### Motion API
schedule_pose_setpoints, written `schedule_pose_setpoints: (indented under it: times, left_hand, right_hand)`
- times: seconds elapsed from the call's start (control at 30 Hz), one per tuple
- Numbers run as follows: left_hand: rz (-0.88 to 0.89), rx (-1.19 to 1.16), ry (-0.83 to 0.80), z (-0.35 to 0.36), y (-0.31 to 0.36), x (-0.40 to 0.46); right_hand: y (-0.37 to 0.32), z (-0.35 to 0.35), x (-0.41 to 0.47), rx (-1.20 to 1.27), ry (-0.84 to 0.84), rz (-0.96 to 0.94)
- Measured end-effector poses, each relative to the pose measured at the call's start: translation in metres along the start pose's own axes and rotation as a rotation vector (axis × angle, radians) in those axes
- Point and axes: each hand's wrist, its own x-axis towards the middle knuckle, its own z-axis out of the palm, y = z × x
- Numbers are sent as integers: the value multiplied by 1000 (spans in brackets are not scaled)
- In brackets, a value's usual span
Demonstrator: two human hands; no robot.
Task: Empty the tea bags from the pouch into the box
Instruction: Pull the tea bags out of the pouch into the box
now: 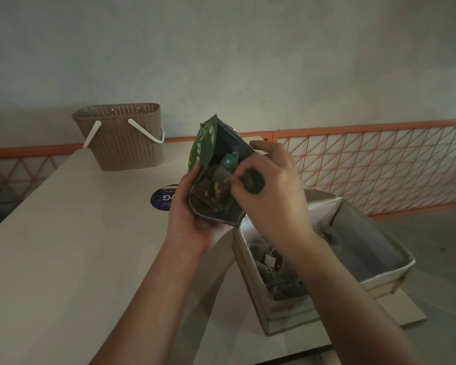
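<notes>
Left hand (192,206) clasps one open pouch (208,154); right hand (269,191) pinches perhaps one tea bag (221,177) above one box (379,275).

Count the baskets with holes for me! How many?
1. The brown perforated plastic basket with white handles stands at the far end of the pale table, by the wall. None looks hidden.

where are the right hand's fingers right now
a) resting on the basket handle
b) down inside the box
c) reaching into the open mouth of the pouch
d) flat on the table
c: the right hand pinches at tea bags inside the green pouch, which the left hand holds.
</notes>
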Motion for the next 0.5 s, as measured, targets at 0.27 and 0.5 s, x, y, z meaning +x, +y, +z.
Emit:
schedule_pose_setpoints:
  times: [0.27, 0.5]
  left_hand:
    - [-10, -59, -33, -2, -1, 4]
    - [-20, -146, -51, 0, -4, 5]
  right_hand:
    - [-2, -37, 7, 327, 204, 97]
    - [-2, -64, 4, 752, 330, 213]
